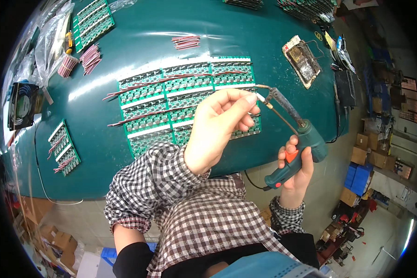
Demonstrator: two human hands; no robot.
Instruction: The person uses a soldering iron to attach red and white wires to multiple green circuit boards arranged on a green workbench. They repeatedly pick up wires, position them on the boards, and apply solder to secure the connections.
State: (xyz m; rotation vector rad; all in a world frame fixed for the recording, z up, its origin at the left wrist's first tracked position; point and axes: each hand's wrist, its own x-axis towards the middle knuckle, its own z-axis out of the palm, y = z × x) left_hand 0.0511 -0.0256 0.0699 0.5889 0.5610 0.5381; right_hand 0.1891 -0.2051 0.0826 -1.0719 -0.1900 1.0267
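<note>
My right hand [293, 162] is wrapped round the green handle of a soldering gun [312, 141] with an orange trigger, its long barrel pointing up and left. Under the barrel runs a thin feed tube [282, 117] with a white tip. Beside that tip my left hand [222, 123] is closed in a pinch; what sits between its fingertips is too small to make out. Below and behind the left hand lie rows of green circuit boards [143, 111] side by side on the table. Red and black wires [141, 86] lie across them, partly covered by the hand.
On the green table mat [241, 41] are loose wires [186, 42], wire bundles [91, 59], a solder-stained tray stand [303, 62] and a small board panel [64, 147]. A black fan [23, 105] stands at the left edge, near plastic bags [51, 41]. A dark cable [255, 181] trails from the gun.
</note>
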